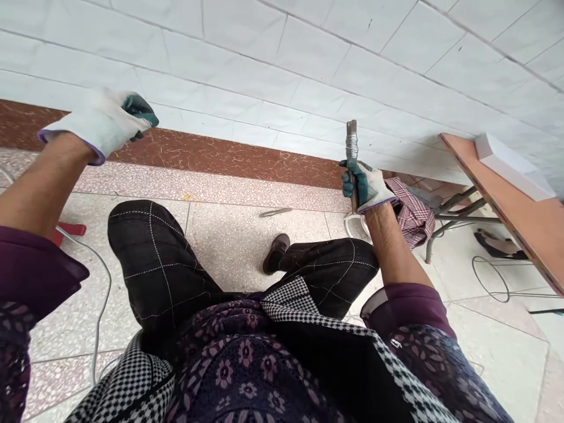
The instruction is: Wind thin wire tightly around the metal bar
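My right hand (362, 183), in a white glove with dark green fingers, is wrapped round a short rod wound with silver wire (351, 145). The rod stands nearly upright, its wire-wrapped top rising above my fist and its lower end showing below. Far off to the left, my left hand (115, 117) wears a matching glove with a purple cuff. Its fingers are bent and pressed together in front of the tiled wall; what they pinch, if anything, is too small to see. A thin grey metal strip (275, 212) lies on the floor between my knees.
A white tiled wall (247, 76) with a brown base band runs across the front. At right stands an orange-topped table (497, 194) carrying a white box (513, 164). Checked cloth (412, 211) hangs beside my right wrist. A grey cable (103, 282) and red object (73, 230) lie left.
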Demonstrator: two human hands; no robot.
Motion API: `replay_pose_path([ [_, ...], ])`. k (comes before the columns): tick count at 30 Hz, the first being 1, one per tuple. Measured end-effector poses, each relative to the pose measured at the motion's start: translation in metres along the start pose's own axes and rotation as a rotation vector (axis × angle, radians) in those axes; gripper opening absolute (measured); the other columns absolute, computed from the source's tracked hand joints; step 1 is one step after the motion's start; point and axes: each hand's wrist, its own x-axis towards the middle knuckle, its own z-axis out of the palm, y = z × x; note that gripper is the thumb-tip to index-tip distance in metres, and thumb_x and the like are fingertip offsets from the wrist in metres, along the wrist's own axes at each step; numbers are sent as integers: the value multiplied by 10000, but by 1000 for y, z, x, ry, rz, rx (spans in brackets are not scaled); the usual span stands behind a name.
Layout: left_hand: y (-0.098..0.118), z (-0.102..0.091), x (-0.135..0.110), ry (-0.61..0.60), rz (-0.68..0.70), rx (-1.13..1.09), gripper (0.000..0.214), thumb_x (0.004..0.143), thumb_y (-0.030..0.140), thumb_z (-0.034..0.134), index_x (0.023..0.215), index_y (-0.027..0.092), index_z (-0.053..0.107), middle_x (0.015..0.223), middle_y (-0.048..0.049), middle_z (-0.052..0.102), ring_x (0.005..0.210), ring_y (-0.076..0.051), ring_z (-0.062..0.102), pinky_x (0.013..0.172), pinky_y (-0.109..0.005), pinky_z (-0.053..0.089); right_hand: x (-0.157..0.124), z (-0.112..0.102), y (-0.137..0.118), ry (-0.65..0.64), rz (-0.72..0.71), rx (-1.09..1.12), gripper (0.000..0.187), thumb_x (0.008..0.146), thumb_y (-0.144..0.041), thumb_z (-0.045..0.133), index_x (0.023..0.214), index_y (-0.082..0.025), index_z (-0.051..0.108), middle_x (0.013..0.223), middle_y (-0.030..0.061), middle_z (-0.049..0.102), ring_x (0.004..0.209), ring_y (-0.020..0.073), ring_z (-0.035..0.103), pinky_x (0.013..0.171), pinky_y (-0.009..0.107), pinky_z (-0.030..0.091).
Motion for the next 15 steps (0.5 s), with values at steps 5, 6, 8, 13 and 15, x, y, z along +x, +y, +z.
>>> replay_pose_path([
  [5,-7,-11,14,161,-6,-346,374,908,135,634,1277,85,655,934,-10,653,673,-68,579,800,-358,571,-10,3,-10,-50,-2,50,272,755,-391,724,910,-183,642,540,-50,502,378,79,373,316,207,291],
  [6,-6,-12,20,206,14,-392,355,915,133,628,1266,81,643,963,-4,656,684,-52,584,773,-306,575,-13,5,-12,-62,5,58,278,751,-392,725,916,-185,639,539,-51,502,378,80,370,315,206,291],
  [8,-3,-14,30,326,63,-447,297,955,160,593,1244,94,609,988,15,655,723,-19,595,718,-210,561,-17,7,-14,-77,7,81,304,740,-404,737,931,-191,634,542,-56,500,379,77,363,316,201,287],
  [13,8,-5,45,509,199,-536,259,1003,229,538,1228,101,530,1061,12,649,798,11,592,694,-150,522,-22,7,-12,-104,31,126,375,705,-442,774,941,-196,618,557,-69,494,380,67,338,317,201,272],
  [15,5,7,46,477,177,-529,311,997,246,518,1252,69,530,1096,-10,641,802,4,561,690,-144,493,-20,6,-12,-98,35,120,380,711,-453,774,941,-198,610,558,-71,490,383,69,340,321,205,271],
])
